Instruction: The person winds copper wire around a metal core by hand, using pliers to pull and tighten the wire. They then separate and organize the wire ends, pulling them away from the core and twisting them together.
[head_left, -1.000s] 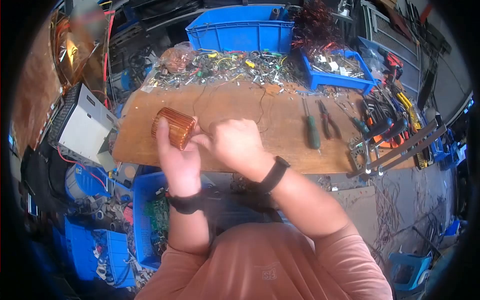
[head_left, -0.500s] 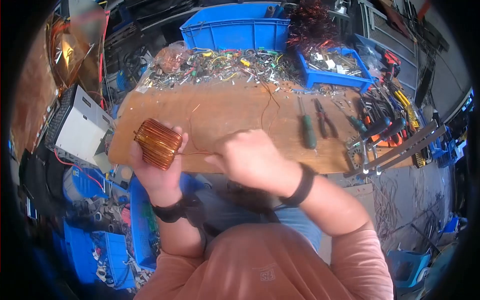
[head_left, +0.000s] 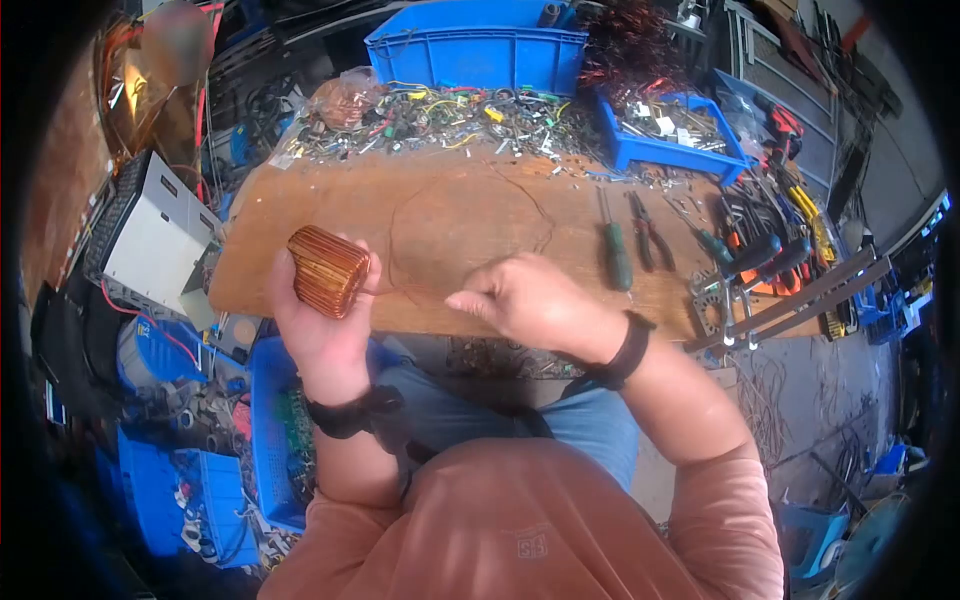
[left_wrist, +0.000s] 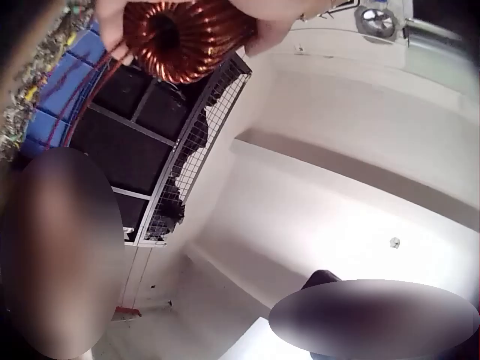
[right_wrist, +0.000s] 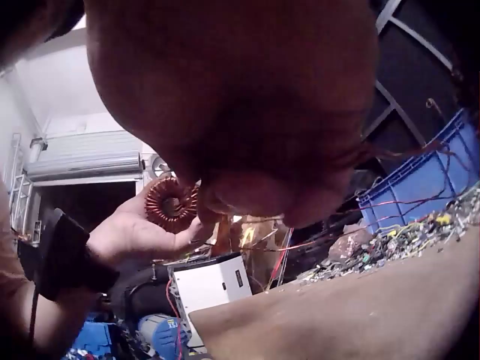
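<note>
Wooden bench (head_left: 450, 225), scrap (head_left: 455, 122) and blue bin (head_left: 475, 62) at back. Left hand (head_left: 325, 328) grips copper coil (head_left: 328, 275), right hand (head_left: 545, 305) pinches wire (head_left: 550, 226), farther apart than a second ago

This was a workshop, and a very messy one. A wooden table (head_left: 450, 220) stood in the middle of the frame, and a big pile of tiny metal bits and wires (head_left: 450, 125) covered its far side. Lots of tools lay on the right: a green screwdriver (head_left: 618, 255), some pliers (head_left: 654, 238) and a jumble of other tools (head_left: 768, 258). A big blue bin (head_left: 480, 60) was at the top, and a blue tray (head_left: 672, 157) of metal pieces sat at the upper right. More blue bins (head_left: 235, 515) stood at the lower left. Loose cords (head_left: 770, 400) lay on the floor (head_left: 830, 365) at the right. There was even a shiny copper coil (head_left: 330, 272).
</note>
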